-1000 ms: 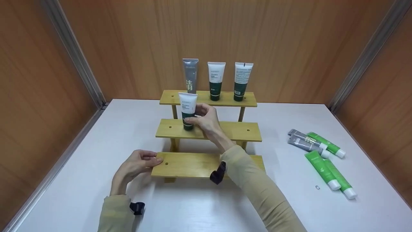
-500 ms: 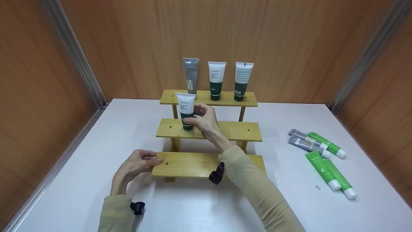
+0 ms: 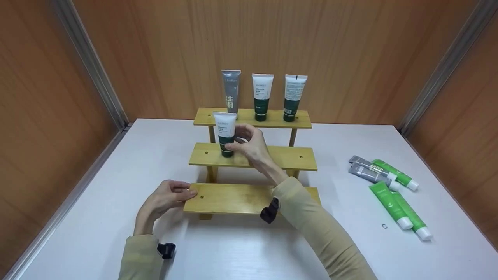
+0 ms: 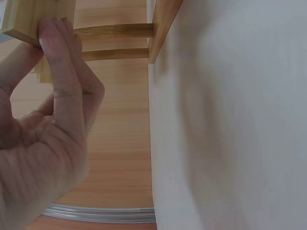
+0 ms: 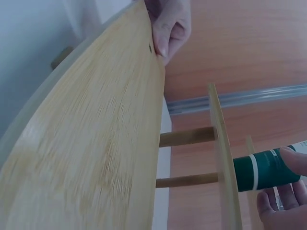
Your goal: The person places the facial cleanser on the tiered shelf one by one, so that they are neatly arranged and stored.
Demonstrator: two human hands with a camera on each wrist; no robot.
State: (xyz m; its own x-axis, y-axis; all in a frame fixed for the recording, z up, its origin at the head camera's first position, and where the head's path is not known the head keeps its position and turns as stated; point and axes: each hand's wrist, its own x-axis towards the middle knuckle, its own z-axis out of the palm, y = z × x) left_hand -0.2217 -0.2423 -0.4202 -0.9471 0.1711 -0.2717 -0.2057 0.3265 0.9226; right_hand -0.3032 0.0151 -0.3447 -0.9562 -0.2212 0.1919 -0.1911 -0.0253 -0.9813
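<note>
A white and dark green squeeze tube (image 3: 224,128) stands cap down at the left part of the middle tier of a three-tier wooden display stand (image 3: 233,199). My right hand (image 3: 253,147) holds its lower part from the right, thumb in front; in the right wrist view the tube's green end (image 5: 261,170) meets the tier. My left hand (image 3: 165,196) pinches the left end of the bottom tier, thumb on top and fingers beneath, as the left wrist view also shows. On the top tier stand a grey tube (image 3: 231,91) and two white-green tubes (image 3: 261,97).
Green tubes (image 3: 389,204) and grey tubes (image 3: 369,173) lie in a loose group on the white table (image 3: 342,249), right of the stand. A tiny ring-shaped object (image 3: 384,226) lies near them. Wooden panels (image 3: 350,58) enclose the back and sides.
The held tube has shifted slightly left and straightened on the middle tier. My right thumb and forearm have since moved a little right. The left hand keeps its place.
</note>
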